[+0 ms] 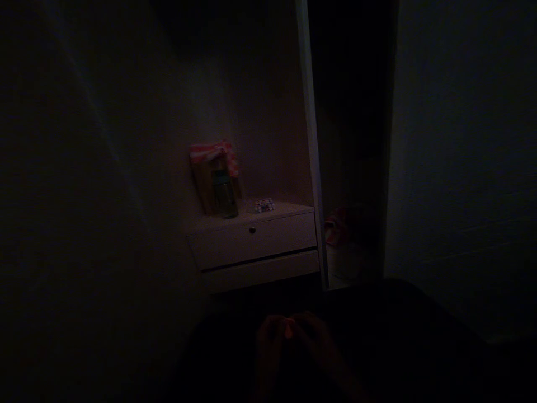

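Note:
Low in the dark view, my left hand (271,334) and my right hand (312,330) are close together with their fingertips nearly meeting. Between them is a small orange-red thing (289,328), faintly lit; its kind is too dim to make out. The fingers of both hands look closed in a pinch around it. Shadow hides most of the fingers and the area below them.
Ahead stands a pale drawer unit (285,232) with a round knob (252,230). On it are a green-topped bottle (226,196), a red-and-white checked cloth (210,151) and a small multicoloured item (264,205). A red-and-white bundle (335,229) lies right of the upright panel (310,112).

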`<state>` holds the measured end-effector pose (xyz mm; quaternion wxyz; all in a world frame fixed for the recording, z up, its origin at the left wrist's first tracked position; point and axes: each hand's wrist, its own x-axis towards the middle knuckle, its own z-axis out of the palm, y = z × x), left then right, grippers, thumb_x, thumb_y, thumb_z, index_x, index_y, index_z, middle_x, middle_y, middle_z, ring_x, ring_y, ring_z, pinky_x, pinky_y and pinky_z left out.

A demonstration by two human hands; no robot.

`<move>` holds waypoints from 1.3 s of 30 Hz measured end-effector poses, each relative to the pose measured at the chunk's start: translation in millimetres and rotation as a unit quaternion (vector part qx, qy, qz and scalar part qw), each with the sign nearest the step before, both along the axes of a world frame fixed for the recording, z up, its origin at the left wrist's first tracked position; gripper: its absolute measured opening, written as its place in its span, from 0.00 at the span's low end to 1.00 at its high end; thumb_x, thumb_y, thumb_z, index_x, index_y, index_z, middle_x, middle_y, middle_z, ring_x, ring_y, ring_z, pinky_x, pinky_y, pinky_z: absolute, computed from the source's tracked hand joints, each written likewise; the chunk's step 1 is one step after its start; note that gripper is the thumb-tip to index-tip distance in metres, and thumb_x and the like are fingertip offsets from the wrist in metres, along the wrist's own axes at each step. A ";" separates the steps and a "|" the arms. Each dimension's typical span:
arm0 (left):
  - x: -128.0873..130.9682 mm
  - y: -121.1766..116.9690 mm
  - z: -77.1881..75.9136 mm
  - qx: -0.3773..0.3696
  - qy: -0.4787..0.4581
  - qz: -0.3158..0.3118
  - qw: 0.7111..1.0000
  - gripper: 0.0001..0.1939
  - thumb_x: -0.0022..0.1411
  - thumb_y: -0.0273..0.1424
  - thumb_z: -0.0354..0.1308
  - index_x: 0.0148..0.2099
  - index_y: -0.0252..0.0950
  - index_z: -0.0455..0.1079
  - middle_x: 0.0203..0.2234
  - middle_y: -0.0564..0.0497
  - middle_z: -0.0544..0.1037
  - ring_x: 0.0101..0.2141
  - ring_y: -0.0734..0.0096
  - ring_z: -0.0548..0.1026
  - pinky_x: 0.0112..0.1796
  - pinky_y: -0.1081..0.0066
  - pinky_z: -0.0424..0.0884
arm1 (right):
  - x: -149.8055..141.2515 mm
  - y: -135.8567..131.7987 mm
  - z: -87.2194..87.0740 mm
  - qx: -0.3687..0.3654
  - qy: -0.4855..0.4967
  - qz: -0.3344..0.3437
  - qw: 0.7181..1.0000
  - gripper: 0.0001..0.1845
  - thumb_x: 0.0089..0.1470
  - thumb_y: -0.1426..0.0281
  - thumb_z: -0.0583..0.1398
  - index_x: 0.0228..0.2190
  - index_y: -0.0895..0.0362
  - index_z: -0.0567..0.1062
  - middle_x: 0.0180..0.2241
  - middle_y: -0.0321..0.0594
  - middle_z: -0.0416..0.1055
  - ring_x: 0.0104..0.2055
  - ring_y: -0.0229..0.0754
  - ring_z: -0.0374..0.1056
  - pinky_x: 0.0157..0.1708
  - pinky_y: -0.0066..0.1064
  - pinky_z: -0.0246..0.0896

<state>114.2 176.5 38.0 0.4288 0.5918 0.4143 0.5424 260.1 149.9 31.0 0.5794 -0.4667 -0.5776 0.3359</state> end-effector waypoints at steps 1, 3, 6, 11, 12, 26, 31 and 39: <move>0.4 0.6 -0.9 -0.002 -0.006 0.005 1.000 0.21 0.57 0.50 0.63 0.33 0.36 0.75 0.25 0.50 0.79 0.28 0.65 0.76 0.33 0.69 0.73 | -0.2 0.2 -1.4 -0.006 0.007 -0.010 1.000 0.22 0.57 0.49 0.61 0.42 0.53 0.80 0.42 0.43 0.80 0.44 0.49 0.76 0.46 0.37 0.69; 2.0 0.3 -1.5 -0.007 -0.020 0.014 1.000 0.22 0.55 0.52 0.65 0.35 0.36 0.76 0.26 0.49 0.80 0.28 0.65 0.77 0.32 0.69 0.74 | -0.3 0.1 -3.6 -0.016 0.016 -0.030 0.999 0.25 0.55 0.49 0.63 0.47 0.53 0.78 0.45 0.44 0.80 0.47 0.50 0.76 0.49 0.38 0.69; 4.8 -2.7 -0.6 -0.029 -0.038 0.009 0.999 0.25 0.51 0.53 0.67 0.37 0.35 0.76 0.27 0.48 0.81 0.27 0.64 0.78 0.30 0.70 0.74 | 1.5 -0.3 -3.3 -0.025 0.019 -0.011 0.999 0.22 0.57 0.50 0.62 0.43 0.54 0.78 0.35 0.41 0.80 0.37 0.47 0.77 0.40 0.35 0.71; 4.7 -4.5 0.6 -0.033 0.009 -0.013 0.999 0.25 0.52 0.53 0.66 0.39 0.35 0.79 0.28 0.47 0.83 0.28 0.63 0.79 0.30 0.69 0.74 | 7.3 3.0 -4.2 0.037 -0.019 0.005 0.999 0.21 0.60 0.50 0.59 0.36 0.53 0.81 0.36 0.43 0.79 0.39 0.47 0.76 0.43 0.35 0.70; 4.0 -4.3 1.1 -0.023 0.025 -0.010 0.999 0.24 0.54 0.53 0.65 0.37 0.35 0.79 0.27 0.46 0.83 0.28 0.62 0.79 0.31 0.68 0.74 | 7.9 4.2 -5.9 0.041 -0.020 0.001 0.999 0.22 0.59 0.49 0.59 0.39 0.53 0.82 0.38 0.43 0.80 0.40 0.48 0.76 0.44 0.36 0.70; 2.7 -2.6 0.6 0.009 0.021 0.019 1.000 0.25 0.58 0.55 0.60 0.30 0.36 0.75 0.24 0.49 0.79 0.26 0.64 0.75 0.30 0.69 0.72 | 7.7 2.0 -1.8 0.023 -0.025 -0.026 0.999 0.16 0.59 0.54 0.61 0.33 0.53 0.81 0.35 0.41 0.79 0.39 0.47 0.76 0.41 0.34 0.68; 1.2 -2.4 -3.9 0.002 0.019 0.003 1.000 0.23 0.59 0.53 0.60 0.32 0.36 0.75 0.26 0.49 0.79 0.29 0.64 0.76 0.33 0.69 0.72 | 7.4 1.6 1.9 0.028 -0.025 -0.020 0.999 0.15 0.60 0.56 0.59 0.34 0.53 0.81 0.34 0.41 0.78 0.38 0.46 0.75 0.41 0.34 0.68; 5.2 -6.2 -0.4 -0.001 0.032 -0.031 0.999 0.22 0.59 0.51 0.62 0.36 0.35 0.77 0.28 0.48 0.81 0.30 0.64 0.77 0.34 0.69 0.73 | 13.4 5.3 3.5 0.042 -0.035 0.005 0.999 0.14 0.61 0.59 0.58 0.35 0.53 0.81 0.35 0.41 0.78 0.39 0.47 0.75 0.42 0.36 0.68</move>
